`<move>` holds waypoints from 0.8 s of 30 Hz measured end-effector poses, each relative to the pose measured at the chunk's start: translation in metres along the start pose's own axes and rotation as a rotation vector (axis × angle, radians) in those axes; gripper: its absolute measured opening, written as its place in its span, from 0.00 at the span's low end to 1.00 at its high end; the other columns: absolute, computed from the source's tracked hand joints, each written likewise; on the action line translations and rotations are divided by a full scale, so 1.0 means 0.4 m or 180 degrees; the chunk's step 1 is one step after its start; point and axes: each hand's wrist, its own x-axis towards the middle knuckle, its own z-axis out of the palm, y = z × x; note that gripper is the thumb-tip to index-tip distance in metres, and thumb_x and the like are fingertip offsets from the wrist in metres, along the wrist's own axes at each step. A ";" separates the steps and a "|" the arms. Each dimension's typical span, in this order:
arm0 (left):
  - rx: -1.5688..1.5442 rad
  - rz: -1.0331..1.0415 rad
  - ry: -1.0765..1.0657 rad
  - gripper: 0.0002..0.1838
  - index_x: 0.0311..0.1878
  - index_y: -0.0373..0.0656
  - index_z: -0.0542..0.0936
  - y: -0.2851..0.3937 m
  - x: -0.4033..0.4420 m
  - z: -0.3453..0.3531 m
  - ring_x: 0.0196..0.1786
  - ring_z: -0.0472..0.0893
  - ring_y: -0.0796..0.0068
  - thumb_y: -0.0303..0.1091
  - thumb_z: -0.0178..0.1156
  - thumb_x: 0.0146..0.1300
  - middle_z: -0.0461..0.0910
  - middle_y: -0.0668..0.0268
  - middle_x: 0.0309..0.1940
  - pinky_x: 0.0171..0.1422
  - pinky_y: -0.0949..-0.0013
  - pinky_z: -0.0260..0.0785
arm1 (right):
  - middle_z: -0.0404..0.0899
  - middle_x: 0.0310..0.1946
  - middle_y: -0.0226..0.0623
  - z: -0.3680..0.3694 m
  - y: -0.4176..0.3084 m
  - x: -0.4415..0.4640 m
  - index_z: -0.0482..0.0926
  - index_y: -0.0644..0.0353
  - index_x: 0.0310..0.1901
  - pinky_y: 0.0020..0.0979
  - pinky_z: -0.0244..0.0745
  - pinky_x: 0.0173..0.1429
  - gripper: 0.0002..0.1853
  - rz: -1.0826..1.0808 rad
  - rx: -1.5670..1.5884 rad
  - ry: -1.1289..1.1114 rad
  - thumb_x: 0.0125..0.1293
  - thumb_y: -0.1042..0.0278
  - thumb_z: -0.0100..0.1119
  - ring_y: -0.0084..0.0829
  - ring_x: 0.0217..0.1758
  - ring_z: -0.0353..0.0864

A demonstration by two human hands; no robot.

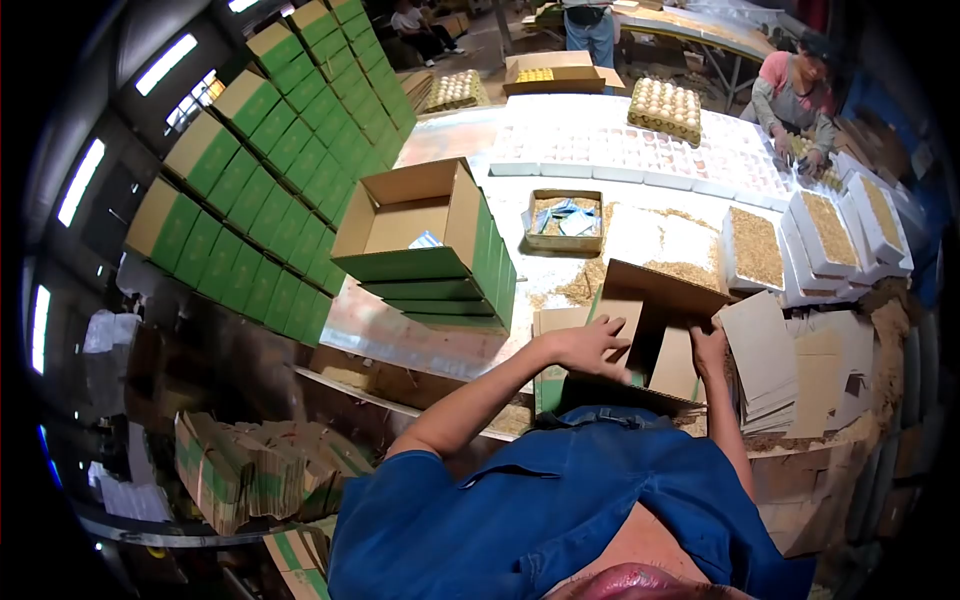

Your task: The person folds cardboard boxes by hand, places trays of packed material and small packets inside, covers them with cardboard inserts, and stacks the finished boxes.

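In front of my body stands a cardboard box (668, 288) with its top open, its back wall or flap raised and its inside partly dark. My left hand (597, 348) reaches over the box's left side with fingers spread, nearest to a tan cardboard flap. At the right side, my right hand (709, 350) has its fingers bent over the box's edge, taking hold of it. A tan cardboard panel (675, 362) shows between the hands. Flat cardboard sheets (757, 350) lie just right of the right hand.
Stacked open green boxes (410, 215) stand left of centre, before a tall wall of green boxes (250, 190). A small box of packets (565, 222) sits on the table. White trays of brown filling (755, 250) stand right. Egg trays (665, 108) and a co-worker (795, 95) are farther back.
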 end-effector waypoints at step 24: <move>-0.1549 -0.0689 0.2804 0.55 0.78 0.49 0.52 -0.084 0.073 0.164 0.76 0.60 0.50 0.33 0.76 0.49 0.59 0.46 0.73 0.76 0.59 0.58 | 0.87 0.39 0.44 -0.056 -0.121 -0.047 0.86 0.65 0.42 0.29 0.78 0.51 0.11 -0.0677 0.0525 -0.0131 0.67 0.68 0.58 0.31 0.44 0.86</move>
